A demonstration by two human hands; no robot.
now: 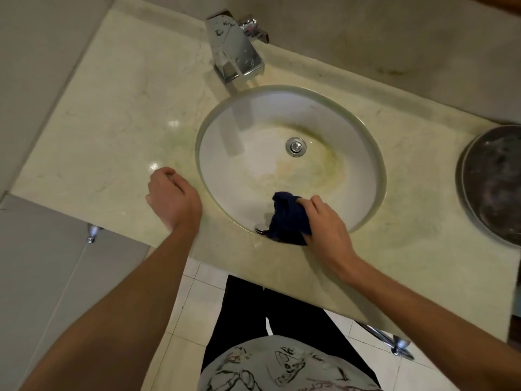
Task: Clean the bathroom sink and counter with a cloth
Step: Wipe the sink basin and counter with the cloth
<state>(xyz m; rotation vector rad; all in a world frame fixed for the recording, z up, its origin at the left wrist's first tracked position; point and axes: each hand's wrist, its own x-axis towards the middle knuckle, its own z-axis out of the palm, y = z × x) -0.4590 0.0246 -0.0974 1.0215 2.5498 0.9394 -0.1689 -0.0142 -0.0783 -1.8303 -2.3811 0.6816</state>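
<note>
At six o'clock on the sink [366, 153] rim, right hand [324, 230] grips bunched cloth [287, 221], wiping underway; left hand [172, 198] loosely curled, empty, on counter [112, 122]; next, likely sweep toward stained drain [296, 146]

Both my forearms reach forward, bare. My left hand [172, 200] sits knuckles-up, fingers curled under loosely, nothing in it. My right hand [327, 227] angles inward, fingers and thumb bunched round a dark blue cloth [287, 218], wrist slightly bent.
</note>
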